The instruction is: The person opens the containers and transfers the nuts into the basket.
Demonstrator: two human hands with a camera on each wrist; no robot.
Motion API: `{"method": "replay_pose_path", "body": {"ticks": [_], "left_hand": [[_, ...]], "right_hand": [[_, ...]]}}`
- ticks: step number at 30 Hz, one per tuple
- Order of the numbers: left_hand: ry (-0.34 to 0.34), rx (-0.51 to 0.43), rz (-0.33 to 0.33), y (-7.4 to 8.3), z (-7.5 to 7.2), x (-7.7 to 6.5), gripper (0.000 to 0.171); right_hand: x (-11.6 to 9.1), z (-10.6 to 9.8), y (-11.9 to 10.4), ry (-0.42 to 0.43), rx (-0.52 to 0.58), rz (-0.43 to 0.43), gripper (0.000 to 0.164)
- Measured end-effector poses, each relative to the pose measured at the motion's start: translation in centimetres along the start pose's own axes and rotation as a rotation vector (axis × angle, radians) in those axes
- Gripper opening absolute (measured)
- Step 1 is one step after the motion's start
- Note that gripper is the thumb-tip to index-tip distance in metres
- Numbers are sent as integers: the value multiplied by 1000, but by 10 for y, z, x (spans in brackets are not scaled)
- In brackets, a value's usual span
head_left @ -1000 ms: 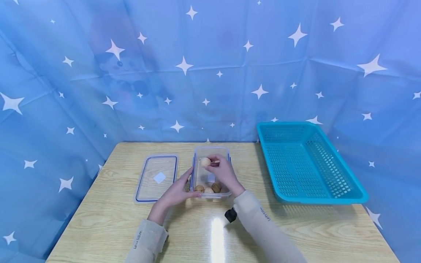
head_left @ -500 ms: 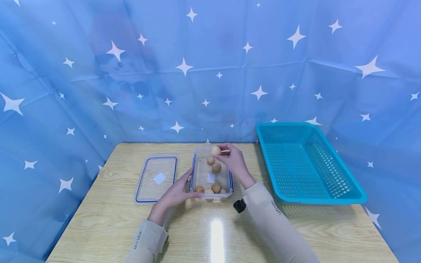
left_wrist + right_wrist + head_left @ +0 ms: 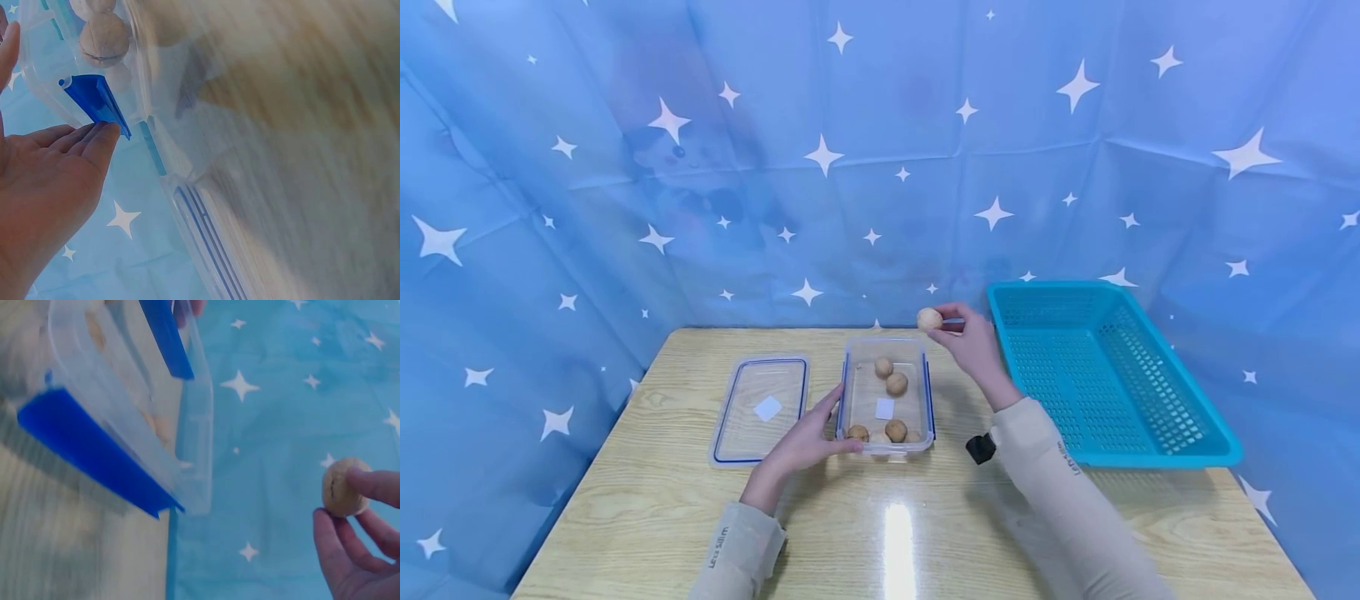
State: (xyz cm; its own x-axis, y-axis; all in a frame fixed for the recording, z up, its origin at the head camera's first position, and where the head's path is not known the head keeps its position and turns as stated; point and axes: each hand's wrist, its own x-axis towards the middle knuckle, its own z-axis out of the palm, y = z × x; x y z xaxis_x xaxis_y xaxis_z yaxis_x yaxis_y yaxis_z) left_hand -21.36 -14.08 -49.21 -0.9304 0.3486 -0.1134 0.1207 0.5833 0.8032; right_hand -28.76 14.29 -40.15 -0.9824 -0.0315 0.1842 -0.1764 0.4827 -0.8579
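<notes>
A clear plastic box (image 3: 898, 447) with blue clips stands uncovered at the middle of the table. Inside, two walnuts (image 3: 896, 384) lie in the far half, and several more line the near wall. My left hand (image 3: 805, 437) rests along the box's left side, thumb at the near left corner. In the left wrist view its straight fingers touch a hanging blue clip (image 3: 97, 97). Beyond the box's far right corner, my right hand (image 3: 973, 346) pinches a pale walnut (image 3: 928, 320) between thumb and fingertips. The right wrist view shows this walnut (image 3: 342, 490) away from the box.
Left of the box lies its clear lid (image 3: 741, 433), rimmed in blue. A large turquoise plastic basket (image 3: 1075, 375) stands on the right, close to my right forearm. Behind the table (image 3: 835, 525) hangs a blue curtain (image 3: 887, 208) with white stars.
My right hand has carried the walnut from over the box up and to the right, past its far right corner. Two walnuts in the far half now show uncovered. The left hand has stayed put.
</notes>
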Motion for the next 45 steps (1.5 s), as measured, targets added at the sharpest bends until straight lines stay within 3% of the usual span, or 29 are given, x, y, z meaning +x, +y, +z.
{"method": "replay_pose_path", "body": {"ticks": [22,45], "left_hand": [[3,-7,-10,1,6,3,110],[8,-3,-14,-1,2,1,109]], "right_hand": [[20,-66,26,146,-2,85,43],[44,-103,72,275,-67,142,50]]}}
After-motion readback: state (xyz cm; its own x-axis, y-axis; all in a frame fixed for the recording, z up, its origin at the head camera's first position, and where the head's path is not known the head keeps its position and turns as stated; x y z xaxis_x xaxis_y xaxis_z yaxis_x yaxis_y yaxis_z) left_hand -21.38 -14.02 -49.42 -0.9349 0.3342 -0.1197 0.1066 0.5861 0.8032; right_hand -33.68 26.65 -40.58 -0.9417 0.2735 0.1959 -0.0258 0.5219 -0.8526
